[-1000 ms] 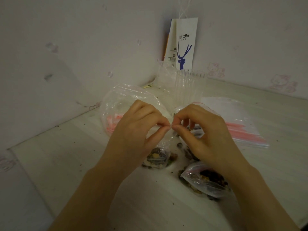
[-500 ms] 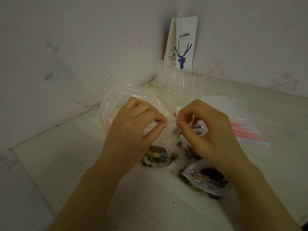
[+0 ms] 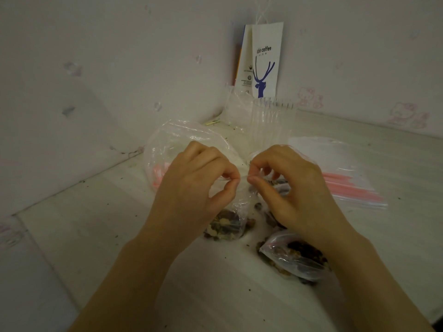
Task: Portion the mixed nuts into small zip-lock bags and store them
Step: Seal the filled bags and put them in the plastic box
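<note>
Zip-lock bag (image 3: 226, 222) is hanging below left hand (image 3: 191, 188) and right hand (image 3: 296, 190), both pinching its seal, which is running crosswise between them.

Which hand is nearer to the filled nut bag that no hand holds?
Right. The right hand is just beyond the filled nut bag, wrist beside it; the left hand is farther, to its left.

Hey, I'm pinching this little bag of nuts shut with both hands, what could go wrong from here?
The left hand and right hand pinch the top of the small bag at two spots close together, so the rest might stay unsealed and nuts could spill. Loose nuts lie on the table beside it; a wrist could scatter them.
</note>
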